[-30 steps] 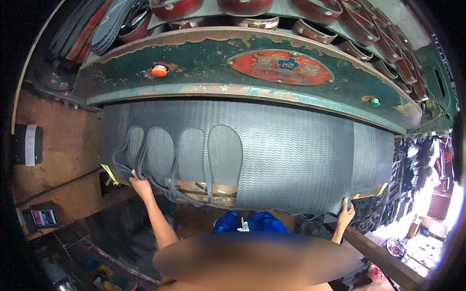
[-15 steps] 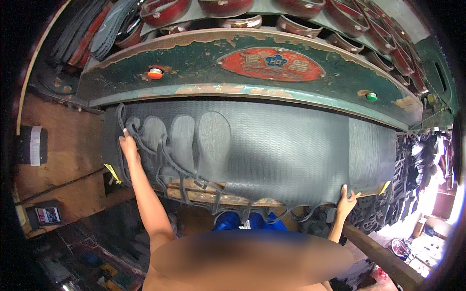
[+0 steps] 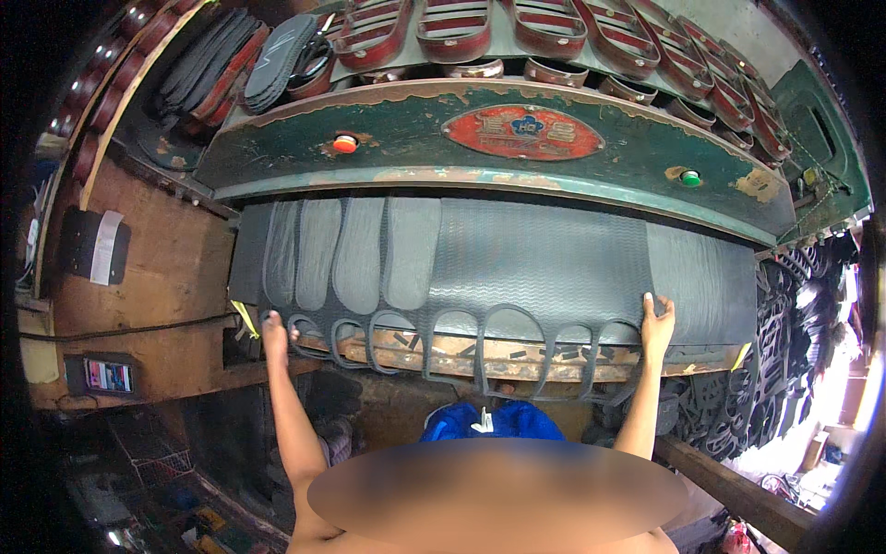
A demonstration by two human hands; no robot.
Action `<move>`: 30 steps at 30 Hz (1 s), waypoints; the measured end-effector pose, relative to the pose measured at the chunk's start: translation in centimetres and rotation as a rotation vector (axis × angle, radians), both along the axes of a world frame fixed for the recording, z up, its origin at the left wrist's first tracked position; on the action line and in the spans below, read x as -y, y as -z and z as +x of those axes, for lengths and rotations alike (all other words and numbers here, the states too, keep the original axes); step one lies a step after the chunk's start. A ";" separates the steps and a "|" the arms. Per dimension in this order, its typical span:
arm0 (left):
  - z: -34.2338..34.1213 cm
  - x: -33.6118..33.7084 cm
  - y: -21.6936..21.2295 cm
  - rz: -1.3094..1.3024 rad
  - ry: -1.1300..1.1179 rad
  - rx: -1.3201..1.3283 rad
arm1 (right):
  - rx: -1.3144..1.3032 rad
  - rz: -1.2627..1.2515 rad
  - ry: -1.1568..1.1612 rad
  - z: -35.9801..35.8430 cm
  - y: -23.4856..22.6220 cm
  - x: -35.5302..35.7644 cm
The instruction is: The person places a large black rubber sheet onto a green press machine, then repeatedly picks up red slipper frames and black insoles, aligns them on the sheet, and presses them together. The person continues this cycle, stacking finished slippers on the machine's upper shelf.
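Black ribbed rubber spans the gap between the two hands, and the right hand appears to pinch it at the near right corner, thumb uppermost. At the opposite near corner the left hand is half curled beside the edge – blur hides whether it grips or merely touches.

For handling this well, an even, gentle pull from both corners seems best, so that the black ribbed sheet lies flat without wrinkles. Its near edge deserves most care: the thin loops around the cut-outs hang past the front and could fold under or snag. Keeping the fingers at the outer corners, well apart from the machine's beam, would also be wise.

Four sole-shaped openings stand side by side in the sheet's left part, just beyond the left hand; its right part is uncut, with a straight edge running away from the right hand. Underneath lies a smooth grey tabletop, showing widest on the right, with a worn wooden front strip strewn with dark scraps.

Farther out, a chipped green beam runs behind the sheet – red-orange button left, green button right – beneath rows of red sole-shaped frames.
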State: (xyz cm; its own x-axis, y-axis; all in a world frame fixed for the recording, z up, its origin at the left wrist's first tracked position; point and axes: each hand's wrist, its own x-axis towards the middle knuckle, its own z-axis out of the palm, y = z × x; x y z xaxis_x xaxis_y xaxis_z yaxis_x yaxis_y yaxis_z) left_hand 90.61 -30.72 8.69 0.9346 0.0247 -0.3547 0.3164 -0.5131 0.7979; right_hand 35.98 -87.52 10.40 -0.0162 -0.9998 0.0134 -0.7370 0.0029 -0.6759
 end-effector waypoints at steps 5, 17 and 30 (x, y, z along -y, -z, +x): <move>0.1 -1.2 3.6 0.297 0.171 0.379 | 0.125 -0.068 -0.141 -0.9 0.0 -1.0; -14.6 16.6 -4.6 0.116 0.570 0.803 | -0.150 -0.024 -0.233 -2.4 -0.4 -6.6; -21.4 22.5 -2.4 0.443 0.891 0.749 | -0.259 -0.080 -0.336 -3.2 -1.2 -6.9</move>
State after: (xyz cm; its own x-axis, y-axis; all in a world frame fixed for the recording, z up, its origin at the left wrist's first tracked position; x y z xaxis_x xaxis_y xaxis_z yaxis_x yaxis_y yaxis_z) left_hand 69.17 -53.25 11.10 0.6559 -0.7399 0.1498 -0.7376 -0.5859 0.3356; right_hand 32.78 -80.65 11.61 0.3241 -0.9446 0.0518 -0.8336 -0.3110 -0.4565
